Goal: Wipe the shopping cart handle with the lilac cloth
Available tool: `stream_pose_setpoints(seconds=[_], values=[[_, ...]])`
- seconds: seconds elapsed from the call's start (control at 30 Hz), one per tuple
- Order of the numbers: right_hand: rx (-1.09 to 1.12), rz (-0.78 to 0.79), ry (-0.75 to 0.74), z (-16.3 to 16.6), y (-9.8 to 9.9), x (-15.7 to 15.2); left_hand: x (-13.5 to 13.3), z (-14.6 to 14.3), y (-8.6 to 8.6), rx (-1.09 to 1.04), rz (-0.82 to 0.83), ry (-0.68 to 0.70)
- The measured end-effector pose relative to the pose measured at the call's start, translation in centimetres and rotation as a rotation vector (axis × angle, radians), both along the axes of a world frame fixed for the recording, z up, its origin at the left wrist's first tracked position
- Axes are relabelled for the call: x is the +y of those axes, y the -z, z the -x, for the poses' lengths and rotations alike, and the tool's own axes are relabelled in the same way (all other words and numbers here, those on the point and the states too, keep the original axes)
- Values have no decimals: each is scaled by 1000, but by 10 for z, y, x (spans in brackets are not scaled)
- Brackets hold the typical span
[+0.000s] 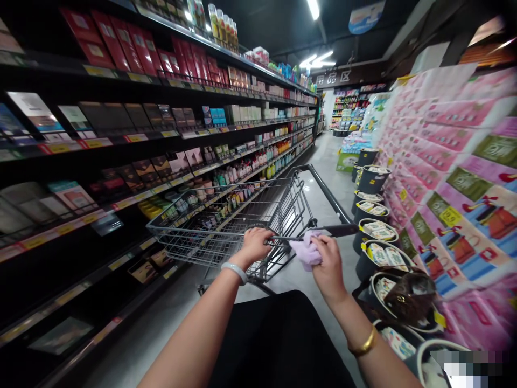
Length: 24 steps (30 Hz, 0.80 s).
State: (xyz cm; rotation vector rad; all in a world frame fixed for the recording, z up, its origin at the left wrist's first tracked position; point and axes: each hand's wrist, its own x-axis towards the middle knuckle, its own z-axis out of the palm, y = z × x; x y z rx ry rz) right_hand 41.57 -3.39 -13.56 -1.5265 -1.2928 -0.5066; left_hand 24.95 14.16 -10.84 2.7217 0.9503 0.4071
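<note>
A metal shopping cart (226,231) stands sideways in the aisle in front of me, its wire basket to the left and its dark handlebar (329,194) to the right. My left hand (255,245), with a pale bangle at the wrist, is closed over the near top rail of the basket. In my right hand (328,264), bunched between the fingers, is a light purple cloth (307,250). The cloth is pressed against the rail near the handlebar's near end. A gold bracelet circles my right wrist.
Tall shelves (133,137) of boxes and bottles run along the left. On the right, a row of dark buckets (377,230) with packets inside lines stacked pink tissue packs (444,145). A brown bag (412,296) rests on the nearer buckets. Grey floor (323,156) stretches ahead.
</note>
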Motion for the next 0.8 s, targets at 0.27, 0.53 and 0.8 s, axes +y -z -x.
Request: stream_pose_setpoints(seconds=[0.27, 0.53, 0.8], values=[[-186, -4, 157, 5, -31, -28, -1, 31, -3, -21, 12, -5], [-224, -38, 168, 3, -46, -42, -11, 43, -6, 17, 8, -48], [-338, 109, 297, 11, -52, -41, -22, 41, -5, 48, -20, -74]])
